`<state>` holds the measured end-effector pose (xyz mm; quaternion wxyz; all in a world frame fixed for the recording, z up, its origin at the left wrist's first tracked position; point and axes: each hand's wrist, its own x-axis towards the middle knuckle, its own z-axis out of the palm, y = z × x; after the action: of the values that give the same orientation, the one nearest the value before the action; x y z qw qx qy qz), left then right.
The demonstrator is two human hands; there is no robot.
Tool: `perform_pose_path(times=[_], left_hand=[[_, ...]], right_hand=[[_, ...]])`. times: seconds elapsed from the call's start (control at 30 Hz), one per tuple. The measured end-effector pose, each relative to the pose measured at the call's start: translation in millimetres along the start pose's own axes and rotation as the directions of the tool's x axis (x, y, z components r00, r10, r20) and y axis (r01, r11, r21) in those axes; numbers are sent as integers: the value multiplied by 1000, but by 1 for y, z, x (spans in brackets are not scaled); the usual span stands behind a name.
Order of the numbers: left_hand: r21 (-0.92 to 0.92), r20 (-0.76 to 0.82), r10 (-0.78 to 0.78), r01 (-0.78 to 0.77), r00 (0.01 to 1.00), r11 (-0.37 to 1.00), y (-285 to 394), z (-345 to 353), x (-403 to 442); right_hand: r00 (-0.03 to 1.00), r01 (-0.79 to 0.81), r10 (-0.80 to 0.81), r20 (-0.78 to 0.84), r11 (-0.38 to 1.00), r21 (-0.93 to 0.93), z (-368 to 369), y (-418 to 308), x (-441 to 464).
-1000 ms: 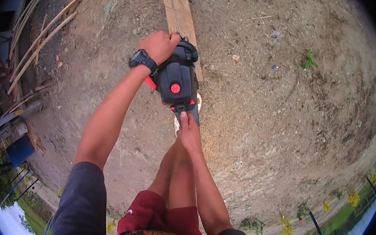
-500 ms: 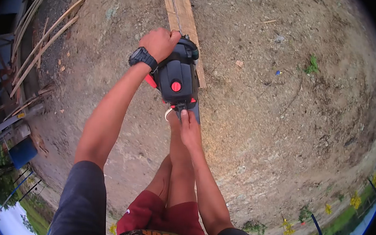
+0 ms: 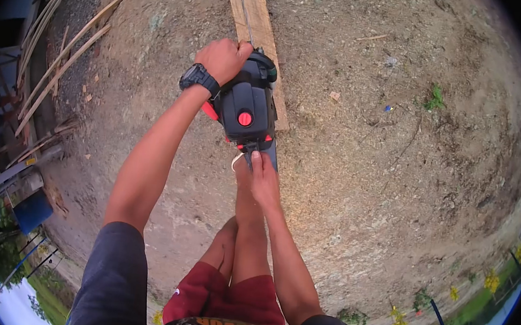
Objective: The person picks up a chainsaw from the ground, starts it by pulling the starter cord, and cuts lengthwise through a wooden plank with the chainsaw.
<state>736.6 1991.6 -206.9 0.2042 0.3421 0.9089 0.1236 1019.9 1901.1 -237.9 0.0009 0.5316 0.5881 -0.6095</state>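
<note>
A black chainsaw (image 3: 245,104) with a red round cap on its top is held over a wooden plank (image 3: 260,16) on the ground. My left hand (image 3: 222,61), with a black watch at the wrist, is wrapped round the saw's front handle. Around the rear handle my right hand (image 3: 261,174) is closed, its thumb on top. The thin guide bar points away from me along the plank's surface. The plank's near end shows just right of the saw body. Whether the bar sits in the wood is too small to tell.
Long thin wood strips (image 3: 69,53) lie at the left, near a blue panel (image 3: 32,210) and dark clutter. A small green plant (image 3: 435,98) grows at the right. My legs (image 3: 247,224) are just below the saw. Dark poles and yellow flowers (image 3: 398,321) line the lower right.
The plank's near end has come closer to me beside the saw, and the ground has shifted slightly down in view. My feet have moved; both hands keep their hold on the chainsaw.
</note>
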Motion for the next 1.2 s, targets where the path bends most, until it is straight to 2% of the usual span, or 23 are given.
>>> perform_pose_path(times=[0.5, 0.77, 0.83, 1.13, 1.2], left_hand=[[16, -15, 55, -55, 998, 998, -8, -11, 30], [31, 3, 9, -9, 1000, 999, 0, -21, 32], [33, 10, 2, -3, 1000, 999, 0, -22, 34], [-13, -23, 44, -44, 999, 999, -5, -31, 63], [26, -17, 24, -24, 1000, 999, -3, -33, 65]], right_hand=[[1000, -19, 19, 17, 1000, 14, 6, -28, 18], [999, -24, 24, 27, 1000, 4, 7, -35, 23], [996, -76, 75, 40, 997, 24, 5, -41, 23], [999, -32, 32, 28, 999, 16, 12, -55, 44], [999, -43, 43, 31, 999, 10, 12, -57, 46]])
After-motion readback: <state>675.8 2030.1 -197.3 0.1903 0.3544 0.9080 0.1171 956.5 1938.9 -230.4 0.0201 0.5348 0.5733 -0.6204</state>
